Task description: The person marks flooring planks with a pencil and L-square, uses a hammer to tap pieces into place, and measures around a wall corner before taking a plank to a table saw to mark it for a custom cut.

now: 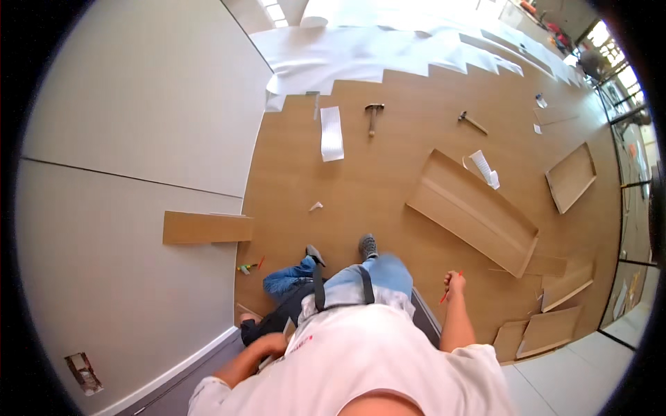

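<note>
The right hand grasps a red pencil-like stick, on the near side of a cardboard tray. Well left, the left hand's grip I cannot tell. 2 hammers lie far.

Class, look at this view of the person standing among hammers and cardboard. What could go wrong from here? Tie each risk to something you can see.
Tripping: a hammer and a second hammer lie loose on the floor, so a step forward might catch one.

Slipping: the white strip lying there could slide underfoot.

Poking: the right hand grips a thin red tool, which might jab someone in a stumble.
</note>
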{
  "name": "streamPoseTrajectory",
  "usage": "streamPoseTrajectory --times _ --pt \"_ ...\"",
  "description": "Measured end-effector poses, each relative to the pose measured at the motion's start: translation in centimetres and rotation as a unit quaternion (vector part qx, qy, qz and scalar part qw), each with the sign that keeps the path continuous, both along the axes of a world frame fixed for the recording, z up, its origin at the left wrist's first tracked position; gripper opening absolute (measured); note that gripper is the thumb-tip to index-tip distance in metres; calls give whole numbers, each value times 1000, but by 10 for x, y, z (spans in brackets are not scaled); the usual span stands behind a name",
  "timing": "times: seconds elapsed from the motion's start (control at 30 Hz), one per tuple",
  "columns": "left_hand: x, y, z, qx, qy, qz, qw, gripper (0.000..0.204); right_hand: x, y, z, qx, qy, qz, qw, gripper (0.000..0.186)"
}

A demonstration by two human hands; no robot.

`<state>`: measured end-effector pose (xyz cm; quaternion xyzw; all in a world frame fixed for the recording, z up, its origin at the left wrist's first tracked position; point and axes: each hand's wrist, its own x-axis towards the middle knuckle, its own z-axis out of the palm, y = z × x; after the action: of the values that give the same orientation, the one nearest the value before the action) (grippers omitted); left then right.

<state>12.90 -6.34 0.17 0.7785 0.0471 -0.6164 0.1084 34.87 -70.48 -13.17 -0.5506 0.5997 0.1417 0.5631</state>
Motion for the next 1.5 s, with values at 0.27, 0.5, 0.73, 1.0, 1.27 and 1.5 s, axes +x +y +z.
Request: streamPoseTrajectory --times 0.27,0.5,0.73,1.0,1.27,1.5 --pt "281 5 52 103 -108 102 983 40 214 70 -9 49 -152 127 979 17" --pt "535 20 122 94 -306 178 930 36 480 255 10 117 -222 410 877 19" --pt "724 69 221 -99 -248 479 836 31 635 419 118 351 -176 427 814 26" --pt "922 169 156 -238 -156 467 837 38 766 491 104 469 -205 231 828 28" --pt "1112 314 12 -278 -43 329 901 41 833 605 26 411 -153 66 896 17" --pt "1179 409 -106 -220 -84 401 885 52 915 645 15 273 -146 -25 951 18"
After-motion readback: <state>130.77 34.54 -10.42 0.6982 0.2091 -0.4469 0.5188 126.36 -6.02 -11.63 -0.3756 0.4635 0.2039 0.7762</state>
